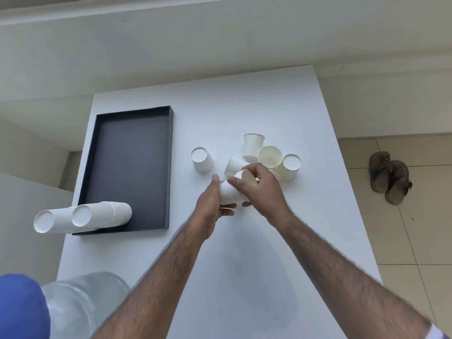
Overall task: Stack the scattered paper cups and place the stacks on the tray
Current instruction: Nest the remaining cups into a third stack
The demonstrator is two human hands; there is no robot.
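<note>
A black tray (pixel 127 118) lies on the left of the white table (pixel 244 106). Two stacks of white paper cups (pixel 97 216) stand upside down at the tray's near end. In the middle of the table my left hand (pixel 210 206) grips a small stack of cups (pixel 230 192) from below. My right hand (pixel 261 189) holds the same stack from above, its fingers over the top cup's rim. Behind my hands several loose cups lie scattered: an upside-down cup (pixel 202 159), an open-mouthed cup (pixel 270 156), another upside-down cup (pixel 291 166) and a cup on its side (pixel 253 145).
A large clear water bottle (pixel 80 307) with a blue cap stands at the table's near left corner. A pair of brown sandals (pixel 389 177) lies on the tiled floor to the right. A pale wall runs behind the table.
</note>
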